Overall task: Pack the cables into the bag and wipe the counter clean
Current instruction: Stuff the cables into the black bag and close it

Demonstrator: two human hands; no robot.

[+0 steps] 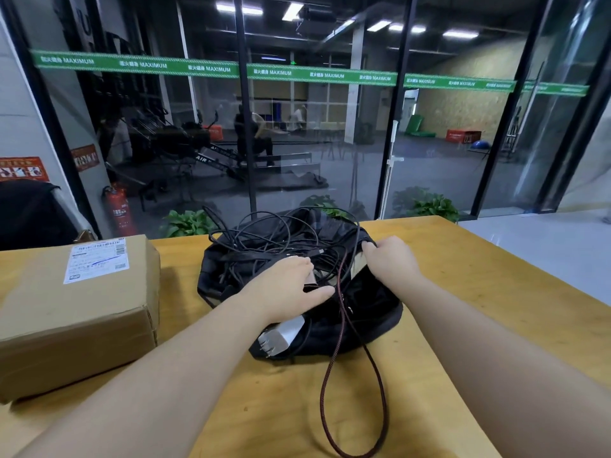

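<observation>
Tangled black cables (pixel 274 242) spill from a black fabric bag (pixel 363 312) at centre frame on the yellow wooden counter (pixel 463 292). Right hand (pixel 391 259) grips the bag's rim; left hand (pixel 291 289) holds a small flat plug. Brown cardboard box (pixel 76 309) sits at left.

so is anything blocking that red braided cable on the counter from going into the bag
Nothing separate blocks it. The red braided cable already runs up to the black bag, whose mouth the right hand holds open. The tangle of black cables crowds that opening, and the left hand lies on it.
</observation>
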